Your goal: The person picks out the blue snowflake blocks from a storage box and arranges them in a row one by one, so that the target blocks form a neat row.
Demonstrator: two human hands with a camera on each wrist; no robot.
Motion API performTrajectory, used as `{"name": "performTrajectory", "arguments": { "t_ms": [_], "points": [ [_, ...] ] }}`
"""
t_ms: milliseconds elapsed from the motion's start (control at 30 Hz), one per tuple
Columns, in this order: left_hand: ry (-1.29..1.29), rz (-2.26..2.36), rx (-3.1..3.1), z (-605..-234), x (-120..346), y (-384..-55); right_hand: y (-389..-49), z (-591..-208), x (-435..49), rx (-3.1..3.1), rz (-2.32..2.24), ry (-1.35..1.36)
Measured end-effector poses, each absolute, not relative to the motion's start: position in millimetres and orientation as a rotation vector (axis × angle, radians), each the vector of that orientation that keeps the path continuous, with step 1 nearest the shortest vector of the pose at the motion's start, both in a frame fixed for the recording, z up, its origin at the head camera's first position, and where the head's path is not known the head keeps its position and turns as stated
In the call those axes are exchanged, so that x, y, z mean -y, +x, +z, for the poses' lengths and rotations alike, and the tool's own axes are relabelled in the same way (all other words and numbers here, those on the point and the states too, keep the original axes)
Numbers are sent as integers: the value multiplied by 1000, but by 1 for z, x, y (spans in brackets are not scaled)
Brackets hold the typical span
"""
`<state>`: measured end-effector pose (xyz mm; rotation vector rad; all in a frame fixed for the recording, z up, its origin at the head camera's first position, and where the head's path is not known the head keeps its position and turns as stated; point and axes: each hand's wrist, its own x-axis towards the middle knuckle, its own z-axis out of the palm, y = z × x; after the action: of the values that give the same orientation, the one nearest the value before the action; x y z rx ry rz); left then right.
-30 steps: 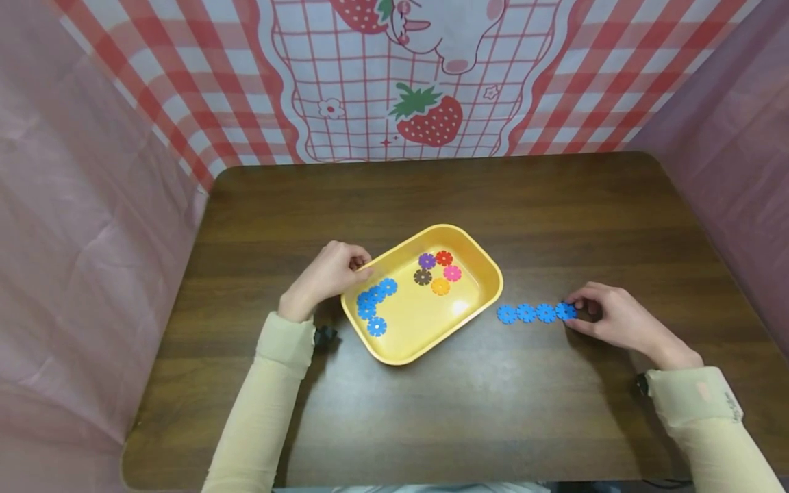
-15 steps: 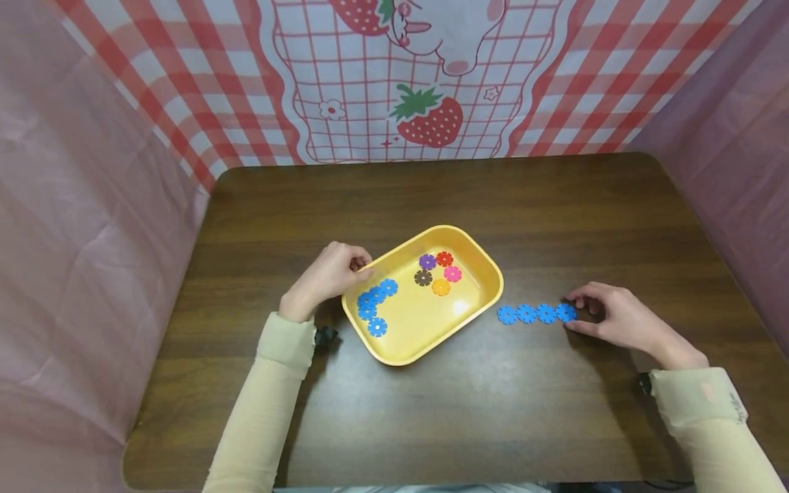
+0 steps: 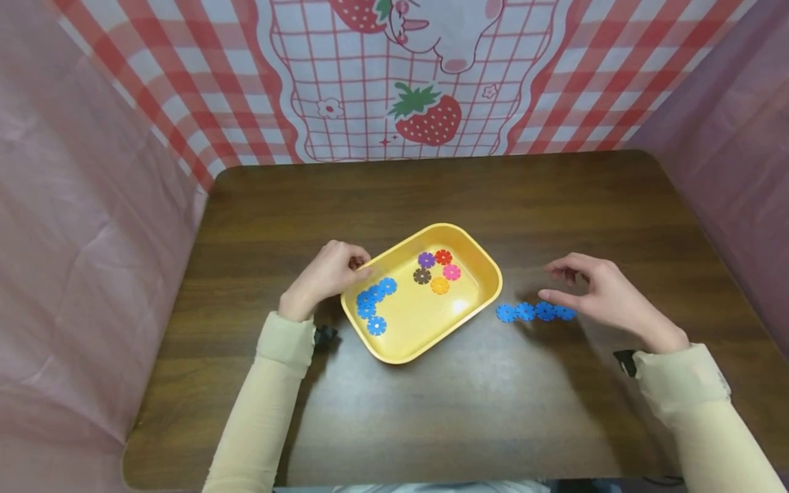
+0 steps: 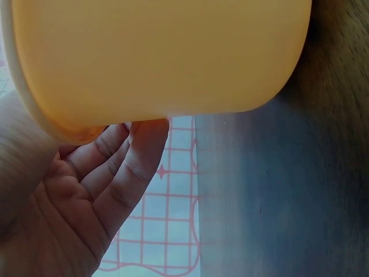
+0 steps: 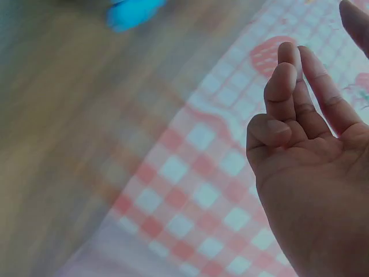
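Note:
My left hand (image 3: 329,275) grips the left rim of a yellow plastic tray (image 3: 431,346), thumb over the edge; in the left wrist view its fingers (image 4: 130,179) curl against the tray's outer wall. Inside lie several overlapping blue snowflake discs (image 3: 377,325) at the left. A purple disc (image 3: 426,260), a red disc (image 3: 443,257), a pink disc (image 3: 452,272), a brown disc (image 3: 422,276) and an orange disc (image 3: 440,285) cluster farther back. Right of the tray, a row of blue snowflake discs (image 3: 525,311) lies on the table. Over its right end my right hand (image 3: 594,291) hovers, fingers parted, holding nothing.
The brown wooden table (image 3: 394,424) carries everything. A red-and-white checked cloth (image 3: 209,75) with strawberries hangs behind its back edge, and pink curtains (image 3: 80,226) flank both sides.
My right hand has let go of the last blue disc in the row, risen, and moved left and back over it. The left hand and tray have stayed in place.

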<state>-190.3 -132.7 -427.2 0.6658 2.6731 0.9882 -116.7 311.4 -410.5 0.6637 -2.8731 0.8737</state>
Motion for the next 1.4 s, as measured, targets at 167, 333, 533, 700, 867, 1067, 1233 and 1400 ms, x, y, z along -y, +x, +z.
{"name": "performTrajectory", "arguments": {
  "t_ms": [167,333,533,700,867,1067,1233,1400],
  "points": [
    [678,985,-2684,-427,132,-191,-127,-395,-284,2892,971,702],
    [698,983,-2687,-427,133,-191,-141,-389,-256,2882,1034,812],
    [731,1002,-2706,-428,134,-191,-160,-395,-212,2788,1059,1032],
    [727,991,-2705,-428,133,-191,-167,-406,-176,2804,1093,1163],
    [736,979,-2715,-428,132,-191,-171,-418,-143,2852,1133,1270],
    [753,975,-2723,-429,132,-192,-165,-435,-107,2957,1056,1345],
    [779,968,-2739,-431,132,-193,-160,-443,-87,2977,970,1424],
    [786,973,-2740,-430,132,-192,-156,-448,-78,3006,921,1462]
  ]
}}
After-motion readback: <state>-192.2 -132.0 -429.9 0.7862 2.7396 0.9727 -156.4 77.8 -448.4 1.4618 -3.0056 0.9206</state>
